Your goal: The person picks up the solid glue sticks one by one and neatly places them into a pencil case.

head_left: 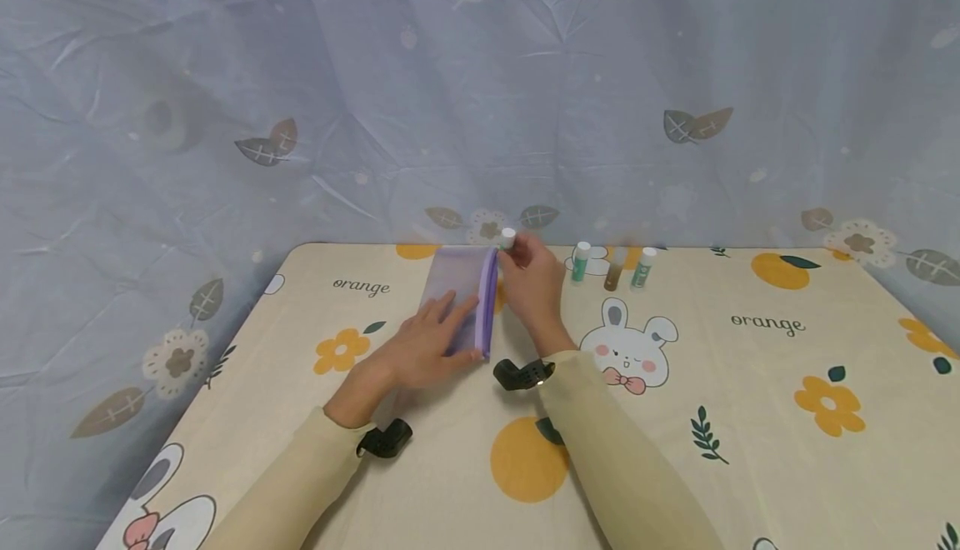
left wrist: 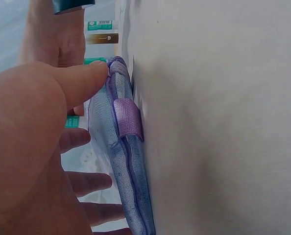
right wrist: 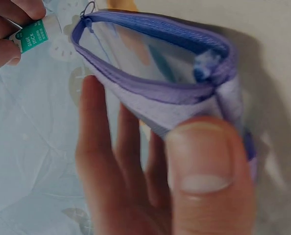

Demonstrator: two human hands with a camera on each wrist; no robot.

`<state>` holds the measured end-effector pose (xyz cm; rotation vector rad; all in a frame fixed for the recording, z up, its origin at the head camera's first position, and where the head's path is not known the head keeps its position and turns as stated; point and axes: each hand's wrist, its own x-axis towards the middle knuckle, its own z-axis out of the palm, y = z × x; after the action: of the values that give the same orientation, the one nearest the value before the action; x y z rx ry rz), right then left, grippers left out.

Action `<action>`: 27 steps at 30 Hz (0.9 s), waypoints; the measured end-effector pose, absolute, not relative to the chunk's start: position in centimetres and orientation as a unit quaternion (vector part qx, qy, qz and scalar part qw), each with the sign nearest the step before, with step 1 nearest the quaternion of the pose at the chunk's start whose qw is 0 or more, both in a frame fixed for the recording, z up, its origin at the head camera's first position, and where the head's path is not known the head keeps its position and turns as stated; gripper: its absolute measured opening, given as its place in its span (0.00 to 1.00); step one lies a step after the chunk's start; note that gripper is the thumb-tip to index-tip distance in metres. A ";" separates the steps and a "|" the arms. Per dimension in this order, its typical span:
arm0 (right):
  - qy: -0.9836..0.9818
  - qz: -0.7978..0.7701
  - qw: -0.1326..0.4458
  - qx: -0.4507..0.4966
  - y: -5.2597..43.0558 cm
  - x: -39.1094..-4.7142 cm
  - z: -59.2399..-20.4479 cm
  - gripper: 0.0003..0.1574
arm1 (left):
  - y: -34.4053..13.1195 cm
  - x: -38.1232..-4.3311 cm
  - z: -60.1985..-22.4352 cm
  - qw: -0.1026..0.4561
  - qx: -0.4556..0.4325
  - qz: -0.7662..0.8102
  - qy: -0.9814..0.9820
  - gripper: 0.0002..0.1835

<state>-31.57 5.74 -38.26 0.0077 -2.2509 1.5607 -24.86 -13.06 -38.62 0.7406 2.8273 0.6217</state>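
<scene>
Pinching a white-capped glue stick [right wrist: 35, 38] in the curled fingers of the right hand [head_left: 534, 279], just outside the unzipped mouth of a purple zip pouch [head_left: 457, 271]. Marked "GLUE STICK" in white letters on a green label [right wrist: 33, 40], and partly hidden by the gripping fingers. Spread across the pouch with fingers nearly straight: the left hand [head_left: 427, 346], with its thumb at the near end of the zipped side. Lying near the far edge of the table, with see-through sides and with the mouth turned toward the right hand — the same pouch. Visible beside that mouth in the right wrist view: a zip pull [right wrist: 89, 9]. Seen along the edge in the left wrist view: a lilac tab [left wrist: 128, 119].

Standing in a row to the right of the right hand: a second glue stick [head_left: 580, 265], a brown tube [head_left: 612, 275] with a pale cap and a third glue stick [head_left: 642, 270], close together but apart. Printed on the cream tablecloth [head_left: 675, 483] just below the row — a winking white rabbit [head_left: 625, 350]. Hung behind the table: a blue-grey cloth [head_left: 525, 117] with a leaf pattern.
</scene>
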 end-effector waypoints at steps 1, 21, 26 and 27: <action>-0.807 0.557 0.199 0.004 5.7 -31.6 -38.4 0.20 | -13.1 -24.9 -38.6 0.077 0.247 0.207 0.943 0.45; -0.842 0.513 0.165 -0.004 5.4 -31.7 -39.9 0.21 | -13.0 -24.7 -38.4 0.074 0.245 0.207 0.944 0.45; -0.850 0.505 0.153 -0.010 5.3 -31.7 -40.1 0.22 | -13.0 -24.7 -38.5 0.075 0.245 0.205 0.945 0.45; -0.850 0.504 0.150 -0.012 5.3 -31.7 -40.2 0.22 | -13.0 -24.7 -38.5 0.075 0.245 0.205 0.945 0.45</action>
<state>-31.74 5.32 -40.16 -0.0343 -2.4430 1.4478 -24.73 -13.02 -38.49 0.7339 2.8330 0.6157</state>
